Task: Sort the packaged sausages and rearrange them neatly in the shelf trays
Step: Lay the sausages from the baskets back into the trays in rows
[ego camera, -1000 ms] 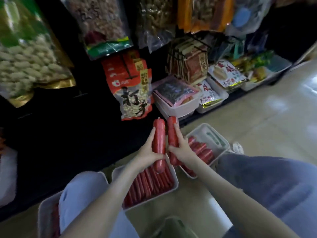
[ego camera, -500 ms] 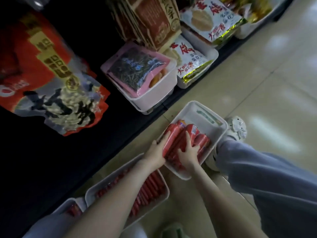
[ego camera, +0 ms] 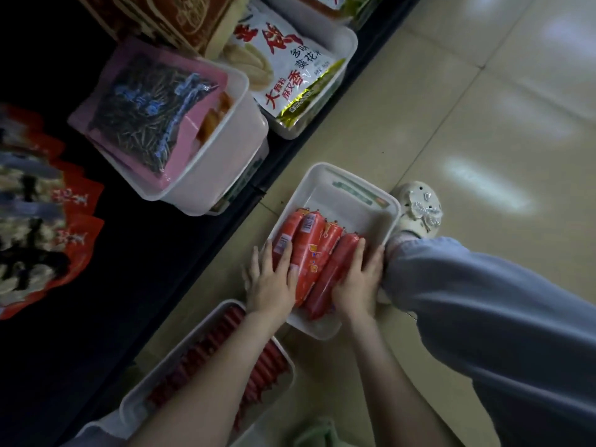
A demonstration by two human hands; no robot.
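Fingers (ego camera: 284, 257) straight, left hand (ego camera: 271, 287) and right hand (ego camera: 358, 282) now flank the sausages (ego camera: 314, 253) in the tray (ego camera: 375, 221), right one moved outward

glossy plastic-wrapped sausages (ego camera: 317, 253), seemingly plastic matt tray (ego camera: 383, 227), shiny floor (ego camera: 483, 124)

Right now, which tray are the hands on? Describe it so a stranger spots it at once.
White trays sit on the tiled floor beside the dark shelf base. It is the far tray, by the white shoe. Unlike the near tray of thin sausages, it holds thick sausages and is half empty.
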